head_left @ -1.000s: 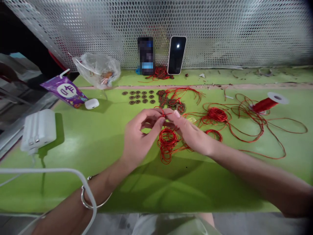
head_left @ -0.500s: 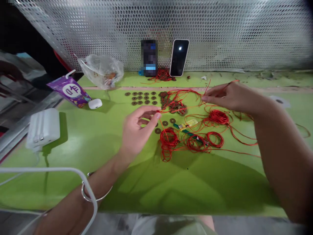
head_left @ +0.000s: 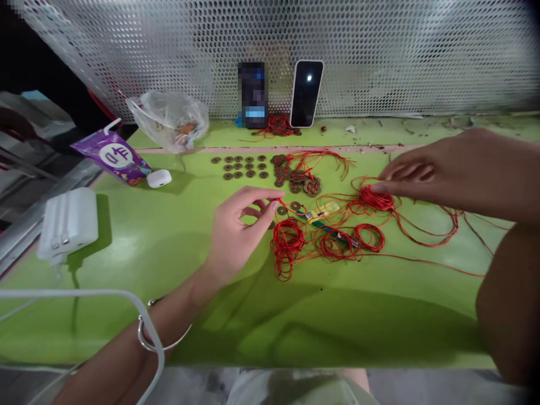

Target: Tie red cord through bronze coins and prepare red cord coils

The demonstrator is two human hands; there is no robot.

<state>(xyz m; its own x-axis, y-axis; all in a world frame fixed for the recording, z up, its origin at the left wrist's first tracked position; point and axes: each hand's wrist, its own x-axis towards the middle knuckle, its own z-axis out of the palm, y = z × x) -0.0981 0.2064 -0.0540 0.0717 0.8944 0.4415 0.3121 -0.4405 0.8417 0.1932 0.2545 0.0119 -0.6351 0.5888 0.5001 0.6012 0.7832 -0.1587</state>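
My left hand (head_left: 238,225) is closed in a pinch on a thin red cord (head_left: 279,203), held just above the table. A strand runs down from it to a coil of red cord (head_left: 289,239) below. My right hand (head_left: 426,171) is at the right, thumb and fingers closing on the top of another red cord bundle (head_left: 377,198); the exact grip is partly hidden. Between the hands lie loose round coins with holes (head_left: 295,206), a green-and-yellow cutter-like tool (head_left: 323,214) and a smaller red coil (head_left: 369,237).
Coins in rows (head_left: 238,167) and a pile of red-tied coins (head_left: 311,186) lie behind my left hand. Two phones (head_left: 306,93) lean on the perforated metal panel (head_left: 379,62). At the left are a plastic bag (head_left: 169,121), a purple pouch (head_left: 116,154), an earbud case (head_left: 159,178) and a white power bank (head_left: 70,222).
My right hand has moved right and down from the stretched cord to the cord bundle. The cord no longer spans between my hands. My left hand keeps its pinch nearly in place.
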